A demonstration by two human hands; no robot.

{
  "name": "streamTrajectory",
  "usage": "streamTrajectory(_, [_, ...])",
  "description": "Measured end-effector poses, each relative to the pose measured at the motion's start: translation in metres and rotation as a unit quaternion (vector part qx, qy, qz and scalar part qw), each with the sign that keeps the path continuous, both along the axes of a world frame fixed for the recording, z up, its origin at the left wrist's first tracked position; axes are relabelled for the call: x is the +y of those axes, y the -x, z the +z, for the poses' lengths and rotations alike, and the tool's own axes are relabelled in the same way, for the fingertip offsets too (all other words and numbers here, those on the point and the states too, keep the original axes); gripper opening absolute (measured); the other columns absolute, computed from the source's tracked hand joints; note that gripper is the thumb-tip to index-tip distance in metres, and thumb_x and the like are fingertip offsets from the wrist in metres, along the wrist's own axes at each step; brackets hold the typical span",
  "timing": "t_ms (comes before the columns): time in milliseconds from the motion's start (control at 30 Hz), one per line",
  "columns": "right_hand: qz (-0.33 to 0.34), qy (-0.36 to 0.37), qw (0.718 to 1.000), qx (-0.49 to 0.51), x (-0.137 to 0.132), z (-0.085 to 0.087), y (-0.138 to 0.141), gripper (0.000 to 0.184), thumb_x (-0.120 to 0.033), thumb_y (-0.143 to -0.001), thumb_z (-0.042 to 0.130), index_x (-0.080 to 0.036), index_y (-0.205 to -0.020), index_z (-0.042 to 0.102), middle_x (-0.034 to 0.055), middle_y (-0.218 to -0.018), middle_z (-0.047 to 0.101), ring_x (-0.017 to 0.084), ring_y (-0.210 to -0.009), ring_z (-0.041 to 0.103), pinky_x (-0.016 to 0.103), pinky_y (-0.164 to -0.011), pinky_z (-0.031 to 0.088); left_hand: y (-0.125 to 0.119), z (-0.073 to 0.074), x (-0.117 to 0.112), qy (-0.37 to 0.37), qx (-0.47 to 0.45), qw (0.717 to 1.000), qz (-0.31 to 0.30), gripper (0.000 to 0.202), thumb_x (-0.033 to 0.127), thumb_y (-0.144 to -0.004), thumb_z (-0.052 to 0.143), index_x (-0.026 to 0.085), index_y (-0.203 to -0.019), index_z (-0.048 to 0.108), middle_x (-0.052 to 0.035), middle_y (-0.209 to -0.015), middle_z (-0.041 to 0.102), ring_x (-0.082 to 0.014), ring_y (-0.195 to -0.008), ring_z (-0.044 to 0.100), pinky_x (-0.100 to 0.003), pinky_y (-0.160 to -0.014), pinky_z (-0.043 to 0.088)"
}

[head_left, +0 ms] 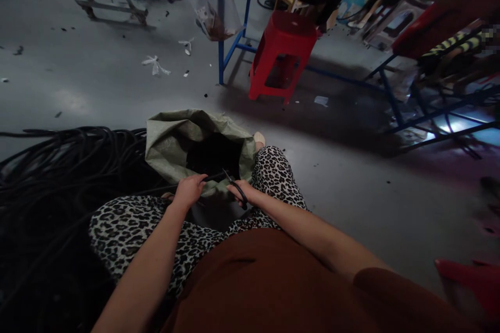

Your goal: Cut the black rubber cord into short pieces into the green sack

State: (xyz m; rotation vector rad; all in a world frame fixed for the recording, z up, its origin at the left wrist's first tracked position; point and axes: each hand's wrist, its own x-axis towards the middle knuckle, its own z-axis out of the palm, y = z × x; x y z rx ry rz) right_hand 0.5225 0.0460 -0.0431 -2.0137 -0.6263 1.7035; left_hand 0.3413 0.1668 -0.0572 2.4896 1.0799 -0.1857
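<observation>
My left hand (190,189) is closed round a black rubber strip (214,176), whose free end reaches over the mouth of a sack. In my right hand (242,192) is a pair of scissors (239,191) with black handles, its blades pointing up and left beside the strip's end. Whether the blades touch the strip I cannot tell. The grey-green woven sack (167,138) stands open between my knees, its inside too dark to make out. Left of it lies a large heap of long black strips (78,153), with one running toward my left hand.
A red plastic stool (284,52) stands ahead beside a blue-framed table (221,62). A clear plastic bag (213,5) hangs from that frame. White scraps (156,65) lie on the grey floor. At the far right a person in striped clothing (449,44) is partly visible.
</observation>
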Motion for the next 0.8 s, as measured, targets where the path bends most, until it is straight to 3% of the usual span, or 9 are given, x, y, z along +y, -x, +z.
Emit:
streamTrajectory(233, [0.059, -0.004, 0.998, -0.033, -0.0025, -0.0029, 0.0, 0.025, -0.032, -0.09, 0.051, -0.015, -0.072, 0.051, -0.0048, -0.039, 0.043, 0.01, -0.027, 0.045, 0.017, -0.03, 0.034, -0.0001, -0.0019, 0.0015, -0.002, 0.011, 1.0, -0.005, 0.039, 0.026, -0.086, 0.045, 0.02, -0.121, 0.061, -0.0092, -0.112, 0.069, -0.0225, -0.103, 0.062, -0.033, -0.091, 0.045])
streamTrajectory(600, [0.04, -0.031, 0.999, -0.017, -0.0053, 0.0012, -0.0007, 0.028, -0.029, -0.093, 0.049, -0.016, -0.068, 0.047, -0.006, -0.039, 0.042, 0.008, -0.027, 0.043, 0.015, -0.03, 0.032, -0.0013, 0.0026, 0.0008, -0.012, 0.01, 1.0, 0.017, 0.04, 0.026, -0.087, 0.044, 0.018, -0.122, 0.061, -0.0108, -0.112, 0.068, -0.0245, -0.103, 0.062, -0.034, -0.09, 0.045])
streamTrajectory(800, [0.002, -0.041, 0.998, 0.038, -0.0062, -0.0023, -0.002, 0.024, -0.038, -0.094, 0.049, -0.016, -0.086, 0.051, -0.0065, -0.043, 0.048, 0.009, -0.03, 0.047, 0.015, -0.033, 0.036, -0.0009, 0.0037, 0.002, -0.019, -0.013, 0.999, 0.038, 0.039, 0.027, -0.088, 0.043, 0.018, -0.121, 0.061, -0.0096, -0.111, 0.069, -0.0237, -0.103, 0.062, -0.034, -0.09, 0.045])
